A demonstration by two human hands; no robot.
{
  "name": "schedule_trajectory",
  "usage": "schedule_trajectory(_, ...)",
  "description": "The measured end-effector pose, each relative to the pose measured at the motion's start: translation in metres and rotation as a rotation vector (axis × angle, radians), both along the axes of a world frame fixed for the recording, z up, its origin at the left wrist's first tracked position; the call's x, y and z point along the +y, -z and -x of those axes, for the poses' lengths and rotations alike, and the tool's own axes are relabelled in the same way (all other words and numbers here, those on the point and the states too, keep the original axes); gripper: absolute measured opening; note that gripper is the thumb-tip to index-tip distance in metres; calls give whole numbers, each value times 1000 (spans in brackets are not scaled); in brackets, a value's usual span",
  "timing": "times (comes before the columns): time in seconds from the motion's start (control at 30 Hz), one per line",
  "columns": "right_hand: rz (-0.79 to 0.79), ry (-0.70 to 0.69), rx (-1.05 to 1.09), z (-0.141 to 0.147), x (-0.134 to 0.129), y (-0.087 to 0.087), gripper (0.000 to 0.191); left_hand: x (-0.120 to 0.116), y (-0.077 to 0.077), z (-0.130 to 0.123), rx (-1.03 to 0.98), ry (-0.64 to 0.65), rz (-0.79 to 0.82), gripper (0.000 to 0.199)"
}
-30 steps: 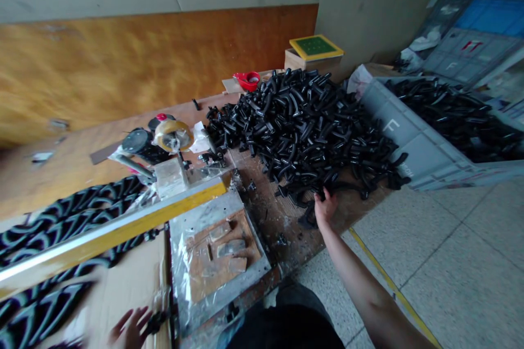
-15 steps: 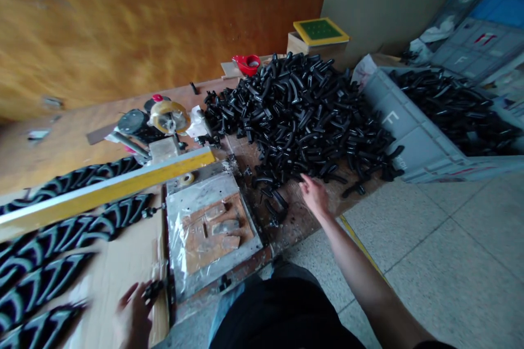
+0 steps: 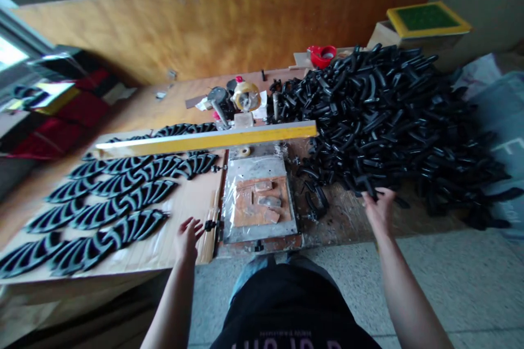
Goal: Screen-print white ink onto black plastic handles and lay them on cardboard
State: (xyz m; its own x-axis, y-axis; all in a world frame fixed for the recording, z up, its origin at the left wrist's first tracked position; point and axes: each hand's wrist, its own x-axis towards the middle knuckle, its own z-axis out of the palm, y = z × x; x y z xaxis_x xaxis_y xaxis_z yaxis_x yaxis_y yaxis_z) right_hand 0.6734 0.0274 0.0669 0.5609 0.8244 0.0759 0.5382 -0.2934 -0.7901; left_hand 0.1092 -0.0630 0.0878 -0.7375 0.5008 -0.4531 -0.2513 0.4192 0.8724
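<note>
My right hand (image 3: pixel 380 208) is at the front of a big heap of curved black parts (image 3: pixel 380 103). Its fingers are closed on one glossy black curved part (image 3: pixel 365 185), which looks like a plastic handle. My left hand (image 3: pixel 188 235) hovers over the cardboard (image 3: pixel 188 202) with its fingers apart and holds nothing. Beside its fingertips, a small black knob (image 3: pixel 209 225) sticks out from the fixture's edge. Between my hands lies the fixture plate (image 3: pixel 262 166), covered with clear film and bearing a brown board with several small blocks (image 3: pixel 270 202).
Rows of black curved parts (image 3: pixel 118 237) lie on the cardboard at left. A yellow bar (image 3: pixel 213 139) spans above them to the fixture. Behind stand a yellowish bottle (image 3: pixel 246 95) and a red tape dispenser (image 3: pixel 321 56). A grey crate (image 3: pixel 501 136) stands at right.
The view has turned left. My right hand has closed on a black curved part at the heap. My left hand has moved forward, still near the knob.
</note>
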Motion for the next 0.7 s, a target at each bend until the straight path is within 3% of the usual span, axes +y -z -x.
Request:
schedule_trajectory(0.1,-11,-588,181,108,15,-19,40,15,-15,-1,15,52,-73,33)
schedule_trajectory(0.2,-94,-1008,-48,203,22,-35,36,38,-37,-2,27,106,-170,38)
schedule_trajectory(0.27,-119,-1193,-293,243,24,-43,43,55,-59,-2,43,142,-248,40)
schedule_trajectory(0.4,-88,-1228,-647,272,21,-52,40,91,-118,-11,90,218,-457,42)
schedule_trajectory(0.53,-102,-1180,-713,266,18,-56,38,113,-173,-31,71,383,-660,39)
schedule_trajectory(0.6,-100,-1155,-685,254,24,-58,38,112,-186,-39,53,486,-674,44)
schedule_trajectory(0.7,-57,-1015,-586,230,41,-58,37,99,-181,-44,64,549,-654,51)
